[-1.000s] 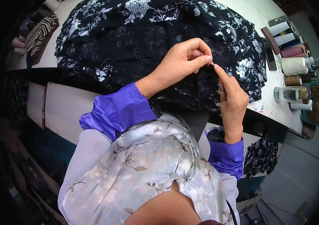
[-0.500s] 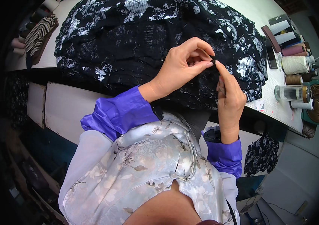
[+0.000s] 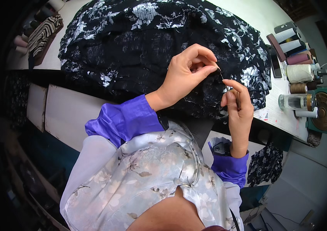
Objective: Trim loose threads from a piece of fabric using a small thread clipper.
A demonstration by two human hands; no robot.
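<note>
A large black garment or cloth with a silvery floral print [image 3: 132, 42] lies heaped over the table in front of me. My left hand [image 3: 182, 75] is closed, thumb and forefinger pinching a small bit of the black fabric above the heap. Just below and to the right, my right hand [image 3: 241, 107] is closed in a pinch too. A thin, needle-like tool [image 3: 227, 88] shows between its fingers, and a fine dark line runs from there up to the left fingertips. The tool's exact kind is too small to make out.
Several thread cones [image 3: 300, 73] stand along the right of the white table [image 3: 286, 115], beside a clear jar [image 3: 295, 102] and a green fan [image 3: 326, 107]. A dark phone-like slab [image 3: 275, 63] lies near the cloth. Striped knit fabric [image 3: 44, 34] sits at far left.
My right hand has moved down, away from the left fingertips, opening a small gap. My left hand stays nearly in place, still pinching the fabric.
</note>
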